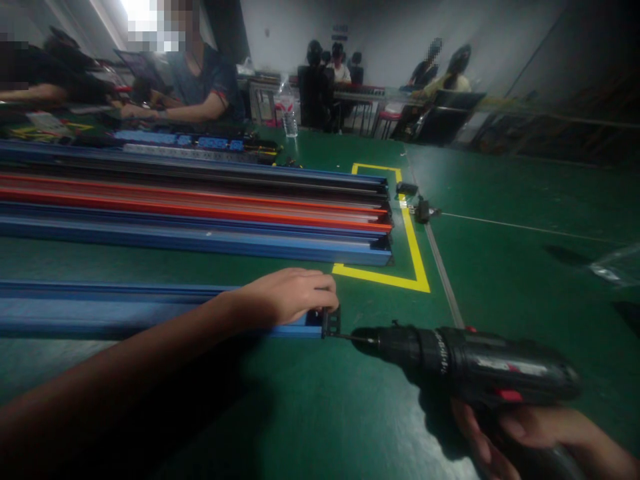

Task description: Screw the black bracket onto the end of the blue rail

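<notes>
A long blue metal profile [125,310] lies across the green tabletop at the left. At its right end sits a black end piece [332,323]. My left hand [295,297] rests over that end, its fingers bent down onto the end piece and the profile. My right hand [530,427] is wrapped round the handle of a black power drill [480,363] at the lower right. The drill's thin bit points left, and its tip is at the lower part of the end piece. Whether the tip sits in a screw is too small to tell.
More blue profiles [300,248] and orange-red profiles [250,208] lie behind, their ends within yellow tape [417,257]. A small black object [423,211], a bottle [289,113] and a clear plastic item [617,267] are on the table. A person [207,87] sits across it.
</notes>
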Demonstrator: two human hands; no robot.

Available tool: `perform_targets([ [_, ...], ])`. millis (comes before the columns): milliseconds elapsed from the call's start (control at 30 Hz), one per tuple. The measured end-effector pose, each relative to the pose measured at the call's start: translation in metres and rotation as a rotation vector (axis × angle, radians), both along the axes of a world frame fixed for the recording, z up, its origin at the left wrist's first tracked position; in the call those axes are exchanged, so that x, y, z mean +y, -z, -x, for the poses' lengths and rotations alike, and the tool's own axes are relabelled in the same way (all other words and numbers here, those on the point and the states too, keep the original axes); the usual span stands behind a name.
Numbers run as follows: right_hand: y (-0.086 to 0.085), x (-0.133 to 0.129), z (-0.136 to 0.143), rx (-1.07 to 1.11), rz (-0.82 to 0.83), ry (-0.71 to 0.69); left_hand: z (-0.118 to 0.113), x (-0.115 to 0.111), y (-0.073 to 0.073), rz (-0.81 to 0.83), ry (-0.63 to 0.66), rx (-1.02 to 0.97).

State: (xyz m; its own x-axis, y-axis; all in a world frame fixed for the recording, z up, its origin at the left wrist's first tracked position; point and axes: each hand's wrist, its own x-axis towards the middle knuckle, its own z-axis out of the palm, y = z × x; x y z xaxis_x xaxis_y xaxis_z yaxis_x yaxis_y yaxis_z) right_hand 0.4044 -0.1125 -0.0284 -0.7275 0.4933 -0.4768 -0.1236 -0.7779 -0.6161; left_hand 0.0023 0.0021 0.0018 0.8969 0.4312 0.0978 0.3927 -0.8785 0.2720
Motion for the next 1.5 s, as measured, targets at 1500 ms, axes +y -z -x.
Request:
perform_targets([
  [1500,0.009,-0.009,0.004,0.013,-0.071,0.151,0.002,0.001,0.000,-0.021,-0.014,0.054],
])
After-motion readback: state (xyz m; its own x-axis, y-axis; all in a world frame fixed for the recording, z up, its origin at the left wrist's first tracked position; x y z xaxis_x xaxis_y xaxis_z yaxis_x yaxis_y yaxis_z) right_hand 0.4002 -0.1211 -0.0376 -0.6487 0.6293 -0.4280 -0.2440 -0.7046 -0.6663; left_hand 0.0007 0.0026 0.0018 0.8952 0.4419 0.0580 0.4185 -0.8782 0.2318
